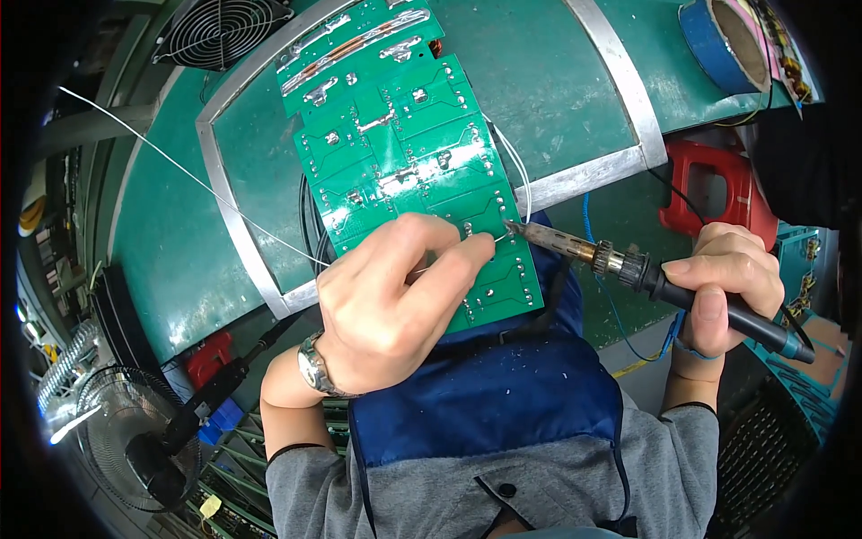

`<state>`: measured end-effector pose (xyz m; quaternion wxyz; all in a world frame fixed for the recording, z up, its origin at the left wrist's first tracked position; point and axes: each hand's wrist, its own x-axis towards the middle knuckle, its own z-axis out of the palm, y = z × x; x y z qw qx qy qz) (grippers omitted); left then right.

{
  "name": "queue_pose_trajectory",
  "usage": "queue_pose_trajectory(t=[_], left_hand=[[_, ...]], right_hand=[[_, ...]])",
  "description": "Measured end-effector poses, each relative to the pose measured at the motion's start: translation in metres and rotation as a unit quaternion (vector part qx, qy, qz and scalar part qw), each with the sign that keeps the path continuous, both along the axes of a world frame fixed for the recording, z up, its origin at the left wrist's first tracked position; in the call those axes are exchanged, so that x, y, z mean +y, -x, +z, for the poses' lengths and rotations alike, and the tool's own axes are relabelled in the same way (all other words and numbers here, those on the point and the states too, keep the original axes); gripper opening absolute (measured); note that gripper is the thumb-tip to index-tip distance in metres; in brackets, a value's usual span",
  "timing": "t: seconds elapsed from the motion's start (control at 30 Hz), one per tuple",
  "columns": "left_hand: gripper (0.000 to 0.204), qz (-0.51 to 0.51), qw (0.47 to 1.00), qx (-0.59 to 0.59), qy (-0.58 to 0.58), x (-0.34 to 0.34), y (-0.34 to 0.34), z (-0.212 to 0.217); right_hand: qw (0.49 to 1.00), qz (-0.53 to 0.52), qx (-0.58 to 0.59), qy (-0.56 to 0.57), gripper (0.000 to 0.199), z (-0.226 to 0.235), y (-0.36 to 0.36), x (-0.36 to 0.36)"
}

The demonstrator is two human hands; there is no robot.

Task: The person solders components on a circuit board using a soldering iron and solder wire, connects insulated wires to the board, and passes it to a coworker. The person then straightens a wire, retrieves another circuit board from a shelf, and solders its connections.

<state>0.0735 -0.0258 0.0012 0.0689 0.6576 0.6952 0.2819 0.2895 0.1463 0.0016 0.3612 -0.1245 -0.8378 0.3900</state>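
I wear a grey short-sleeved shirt (575, 485) with dark-edged cuffs and a black button at the collar, a dark blue apron (485, 404) over my chest and lap, a silver metal wristwatch (316, 366) on my left wrist, both hands bare, no gloves.

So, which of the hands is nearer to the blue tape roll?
Right. The right hand, holding the soldering iron, is below the blue tape roll; the left hand rests on the green circuit board, farther left.
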Motion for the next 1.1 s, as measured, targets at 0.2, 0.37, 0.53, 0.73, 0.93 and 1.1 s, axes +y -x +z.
queue_pose_trajectory(t=[0.2, 0.37, 0.53, 0.73, 0.93, 1.1], left_hand=[[0.027, -0.004, 1.0, 0.022, -0.016, 0.0, 0.0, -0.004], [0.028, 0.025, 1.0, -0.014, 0.008, -0.006, -0.004, 0.006], [0.028, -0.049, 0.998, 0.042, 0.01, -0.01, -0.004, 0.005], [0.029, -0.031, 0.997, 0.059, 0.025, -0.013, -0.01, 0.004], [0.029, -0.036, 0.999, 0.022, 0.007, -0.012, -0.008, 0.008], [0.03, -0.083, 0.996, 0.034, 0.021, -0.016, -0.014, 0.01]], right_hand=[[1.0, 0.008, -0.004, -0.008, 0.02, 0.001, -0.002, 0.0], [1.0, -0.01, -0.01, -0.007, 0.027, 0.004, -0.008, 0.002], [1.0, -0.021, -0.019, 0.011, 0.033, 0.004, -0.014, -0.004], [1.0, 0.014, -0.01, 0.008, 0.032, 0.0, -0.008, -0.007], [1.0, 0.009, -0.009, -0.008, 0.034, 0.007, -0.019, -0.004], [1.0, 0.001, -0.003, 0.012, 0.035, 0.005, -0.023, -0.011]])
